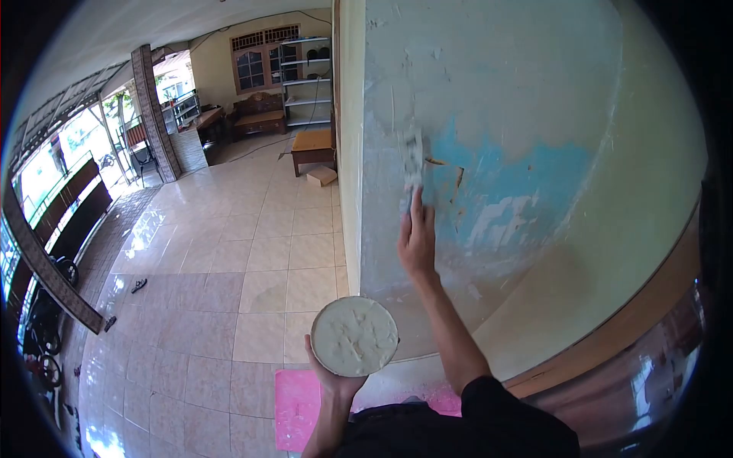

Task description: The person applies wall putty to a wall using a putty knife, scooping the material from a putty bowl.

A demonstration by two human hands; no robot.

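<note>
My left hand [334,382] supports a round tub [314,345] from below and at its left side. Pale, lumpy putty [354,334] fills it close to the rim. My right hand [418,238] is raised and closed around a putty knife [413,156], its index finger stretched along the tool. The blade lies up against the wall [489,69], left of a turquoise patch [496,172] with rusty brown cracks. Grey-white filler covers the wall around and above that patch. The knife's handle is mostly hidden in my fingers.
The wall's corner edge [356,191] runs vertically left of the knife. A pink mat [296,408] lies on the tiled floor [198,305] by my feet. Farther back stand a small wooden table [311,145], a bench [259,114] and metal shelves [308,82]. Wood trim [603,336] borders the wall at right.
</note>
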